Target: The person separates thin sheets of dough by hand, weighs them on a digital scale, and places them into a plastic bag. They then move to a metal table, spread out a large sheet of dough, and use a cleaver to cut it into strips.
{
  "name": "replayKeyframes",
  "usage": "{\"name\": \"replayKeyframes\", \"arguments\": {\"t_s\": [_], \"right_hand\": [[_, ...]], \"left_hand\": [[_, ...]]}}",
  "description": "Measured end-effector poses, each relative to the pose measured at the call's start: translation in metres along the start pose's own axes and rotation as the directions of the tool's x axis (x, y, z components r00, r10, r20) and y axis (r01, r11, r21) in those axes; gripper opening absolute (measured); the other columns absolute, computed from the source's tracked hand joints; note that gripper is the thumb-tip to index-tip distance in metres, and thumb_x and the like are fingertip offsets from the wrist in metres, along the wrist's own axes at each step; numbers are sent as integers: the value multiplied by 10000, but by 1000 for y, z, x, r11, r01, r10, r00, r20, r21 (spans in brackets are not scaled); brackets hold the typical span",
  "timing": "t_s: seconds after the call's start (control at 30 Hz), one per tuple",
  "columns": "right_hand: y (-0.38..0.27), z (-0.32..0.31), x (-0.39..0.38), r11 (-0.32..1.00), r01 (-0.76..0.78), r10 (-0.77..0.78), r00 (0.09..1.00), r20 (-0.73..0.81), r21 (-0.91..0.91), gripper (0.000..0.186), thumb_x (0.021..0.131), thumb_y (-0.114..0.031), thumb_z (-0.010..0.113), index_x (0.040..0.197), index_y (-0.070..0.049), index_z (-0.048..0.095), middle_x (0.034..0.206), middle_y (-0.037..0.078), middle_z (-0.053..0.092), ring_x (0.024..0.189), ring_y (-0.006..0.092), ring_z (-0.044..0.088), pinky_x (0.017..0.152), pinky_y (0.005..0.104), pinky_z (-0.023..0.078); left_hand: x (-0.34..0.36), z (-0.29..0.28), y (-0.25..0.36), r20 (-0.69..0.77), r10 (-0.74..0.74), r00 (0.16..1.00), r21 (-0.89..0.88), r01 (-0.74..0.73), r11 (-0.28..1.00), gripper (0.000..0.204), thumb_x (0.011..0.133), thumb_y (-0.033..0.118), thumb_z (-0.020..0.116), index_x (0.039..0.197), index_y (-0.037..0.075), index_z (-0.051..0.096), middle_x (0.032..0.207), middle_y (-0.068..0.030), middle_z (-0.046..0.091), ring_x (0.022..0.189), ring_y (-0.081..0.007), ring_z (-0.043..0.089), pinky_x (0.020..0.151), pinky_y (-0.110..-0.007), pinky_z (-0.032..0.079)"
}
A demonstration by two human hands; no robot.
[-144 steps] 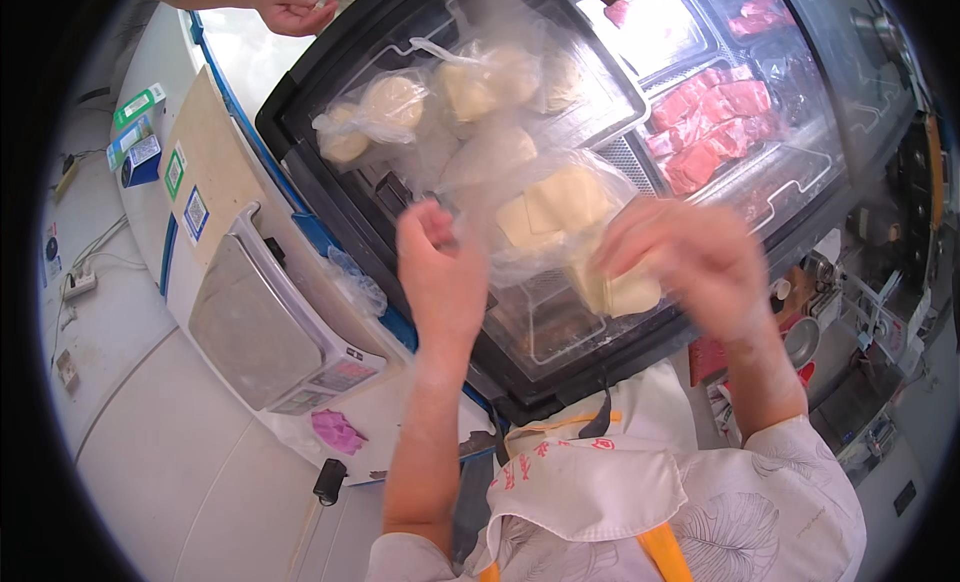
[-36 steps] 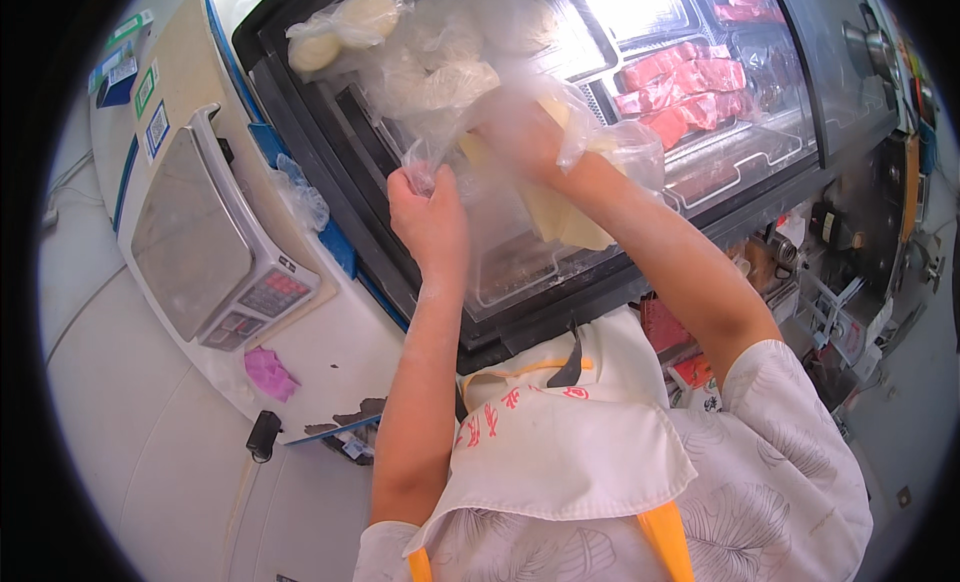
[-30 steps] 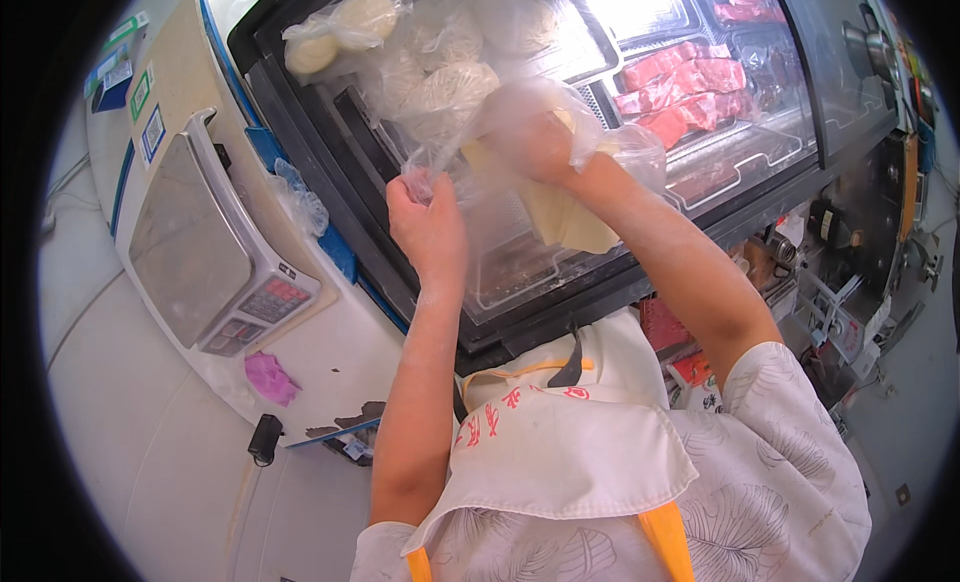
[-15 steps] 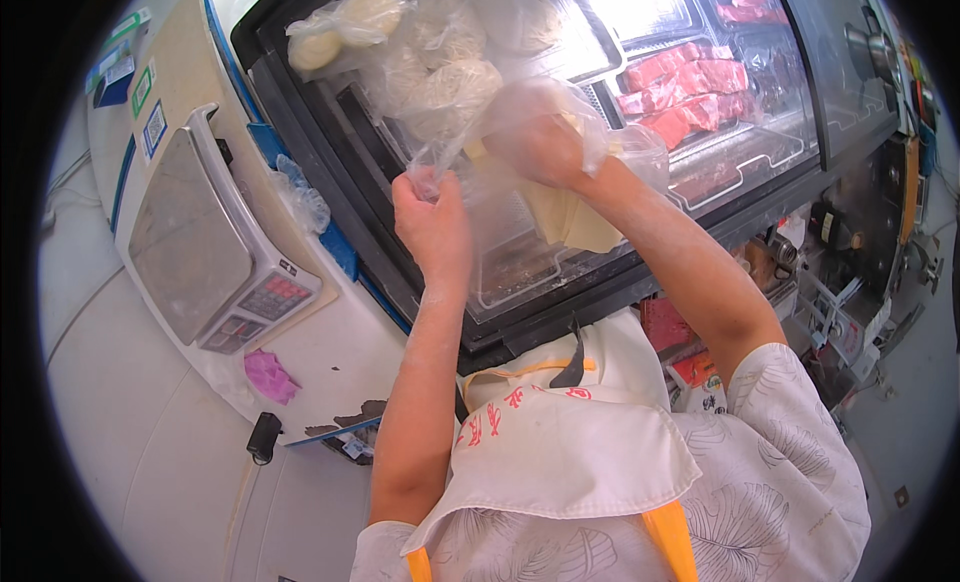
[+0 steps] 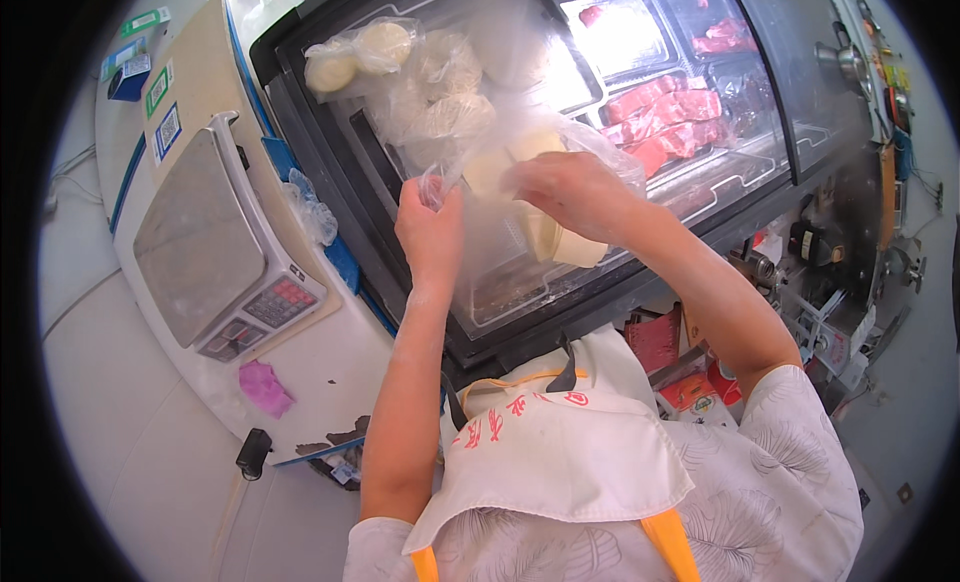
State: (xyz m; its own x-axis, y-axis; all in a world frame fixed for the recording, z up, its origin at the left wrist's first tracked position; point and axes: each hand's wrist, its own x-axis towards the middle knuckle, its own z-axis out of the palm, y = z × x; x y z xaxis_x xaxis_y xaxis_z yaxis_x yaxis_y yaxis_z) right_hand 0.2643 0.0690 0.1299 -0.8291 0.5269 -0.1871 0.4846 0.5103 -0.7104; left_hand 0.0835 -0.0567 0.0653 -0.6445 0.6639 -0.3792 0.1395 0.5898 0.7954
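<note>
My left hand (image 5: 430,227) is closed in a pinch on the gathered edge of a clear plastic bag (image 5: 470,147). To its right, my right hand (image 5: 580,190) reaches in over a stack of pale yellow dough sheets (image 5: 578,249). Its fingers point left toward the bag and blur at the tips, so what they hold, if anything, is unclear. More pale sheets (image 5: 487,172) show through the film between the hands. Just beyond lie bagged nests of noodles (image 5: 458,117). Bagged round pale dough pieces (image 5: 332,74) sit at the far left corner.
Strips of raw meat (image 5: 665,122) lie in the display case to the right. The case's dark frame (image 5: 400,272) runs along its near left side. A scale (image 5: 205,242) stands on the white counter at left, near a pink crumpled scrap (image 5: 266,388). Beside it rests crumpled plastic (image 5: 312,210).
My right hand has come out from under the plastic film and now shows bare above the sheets. The left hand keeps its pinch on the bag. The whole view has shifted slightly.
</note>
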Motion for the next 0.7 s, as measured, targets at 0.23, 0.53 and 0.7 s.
{"name": "replayKeyframes", "arguments": {"t_s": [0.23, 0.53, 0.7], "right_hand": [[-31, -85, -25, 978, -164, 188, 962, -196, 132, 239, 1000, -216, 712, 1172, -63, 775, 1002, 179, 781, 880, 356, 749, 828, 410, 584], [-16, -241, 4, 984, -119, 162, 912, -378, 136, 221, 1012, -143, 743, 1158, 22, 756, 911, 45, 769, 812, 67, 636, 764, 287, 543], [16, -299, 49, 988, -14, 87, 868, -489, 151, 244, 973, -213, 764, 1059, 14, 784, 819, 51, 747, 743, 96, 659, 687, 326, 545]], "left_hand": [[-16, -22, 0, 21, 253, 967, 120, -254, 960, 389, 910, 140, 778, 1249, 9, 642, 1132, -123, 670, 1062, -232, 660, 954, -364, 528], [-46, -58, 14, 80, 231, 970, -26, -230, 973, 198, 956, 42, 695, 1148, -4, 683, 1059, -125, 701, 933, -229, 699, 867, -354, 574], [-58, -75, 10, 90, 143, 986, 36, -147, 989, 159, 972, 59, 695, 1120, 1, 707, 1020, -98, 736, 898, -192, 706, 848, -334, 577]]}}
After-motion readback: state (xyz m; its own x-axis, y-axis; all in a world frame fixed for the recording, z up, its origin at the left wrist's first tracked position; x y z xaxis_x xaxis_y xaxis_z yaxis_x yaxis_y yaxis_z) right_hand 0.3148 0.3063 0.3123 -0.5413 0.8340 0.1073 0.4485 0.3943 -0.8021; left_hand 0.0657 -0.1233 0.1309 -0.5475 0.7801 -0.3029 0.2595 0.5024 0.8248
